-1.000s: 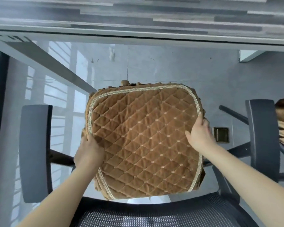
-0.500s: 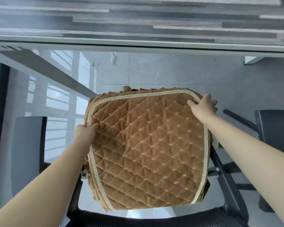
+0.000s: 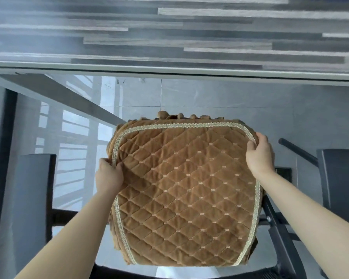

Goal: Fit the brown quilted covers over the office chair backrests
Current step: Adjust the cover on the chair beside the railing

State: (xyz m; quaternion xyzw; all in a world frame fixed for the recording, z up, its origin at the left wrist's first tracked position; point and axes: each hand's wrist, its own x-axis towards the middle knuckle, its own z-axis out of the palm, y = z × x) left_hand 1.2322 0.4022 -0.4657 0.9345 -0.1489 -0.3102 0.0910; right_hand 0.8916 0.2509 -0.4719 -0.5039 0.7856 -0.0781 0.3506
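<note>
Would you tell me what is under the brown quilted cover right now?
The brown quilted cover hides whatever it is stretched over. Only a dark frame strut shows beside its lower right edge. The left hand and right hand grip its sides.

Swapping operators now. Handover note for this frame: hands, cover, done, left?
Left hand: grips the left edge of the brown quilted cover, thumb on the trim.
Right hand: grips the cover's upper right corner.
Cover: held up in front of the person, over the chair, quilted face toward the camera. Armrests: one at left, one at right.
Done: cover picked up and spread between both hands.
Left: whether it sits on a backrest is hidden behind the cover; check, pull down, smooth.
</note>
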